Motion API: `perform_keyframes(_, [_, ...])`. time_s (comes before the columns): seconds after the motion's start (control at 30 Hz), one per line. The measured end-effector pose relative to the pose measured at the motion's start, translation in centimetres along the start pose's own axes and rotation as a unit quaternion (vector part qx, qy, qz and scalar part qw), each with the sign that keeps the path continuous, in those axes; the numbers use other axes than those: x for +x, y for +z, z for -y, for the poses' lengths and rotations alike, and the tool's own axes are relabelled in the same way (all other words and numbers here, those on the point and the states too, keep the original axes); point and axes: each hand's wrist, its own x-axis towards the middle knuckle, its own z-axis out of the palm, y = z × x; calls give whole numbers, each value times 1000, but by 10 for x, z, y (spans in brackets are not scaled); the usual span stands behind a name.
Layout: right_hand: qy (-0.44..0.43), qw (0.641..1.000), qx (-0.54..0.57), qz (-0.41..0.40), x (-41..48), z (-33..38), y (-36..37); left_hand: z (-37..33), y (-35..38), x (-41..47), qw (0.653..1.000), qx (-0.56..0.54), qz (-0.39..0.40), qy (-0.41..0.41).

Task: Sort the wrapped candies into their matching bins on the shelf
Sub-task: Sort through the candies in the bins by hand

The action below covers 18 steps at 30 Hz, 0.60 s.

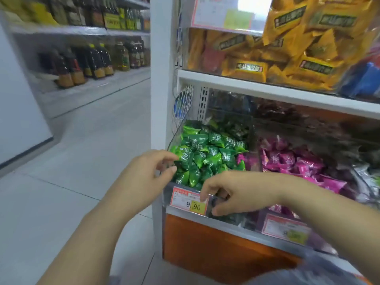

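Note:
A clear bin [186, 189] on the lower shelf holds a heap of green wrapped candies [207, 155]. To its right, a second bin holds pink wrapped candies [292, 161]; one pink candy [240, 159] lies at the right edge of the green heap. My left hand [144, 177] is at the green bin's left corner, with thumb and forefinger curved either side of a green candy's end; whether they pinch it is unclear. My right hand [236, 192] curls over the green bin's front rim, thumb on the front face beside the price label [188, 199].
The shelf above carries a clear bin of yellow packets [287, 48]. A white upright post [159, 79] stands left of the bins. Across the tiled aisle [82, 161], a shelf holds dark bottles [94, 60]. An orange panel [216, 243] sits below the bins.

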Motion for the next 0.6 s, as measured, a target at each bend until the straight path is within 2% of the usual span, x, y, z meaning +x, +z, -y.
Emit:
perform_keyframes(0.07, [4, 1000, -1, 30, 4, 0, 3, 1, 1, -1, 1000, 7, 19, -14])
perform_keyframes(0.2, [1, 999, 33, 34, 7, -5, 7, 1, 1, -1, 999, 20, 30, -14])
perform_keyframes(0.43, [-1, 994, 107, -7, 6, -17, 12, -1, 1, -3, 999, 13, 39, -27])
perform_keyframes(0.6, [17, 995, 94, -39, 10, -16, 13, -2, 1, -5, 999, 3, 39, -31])
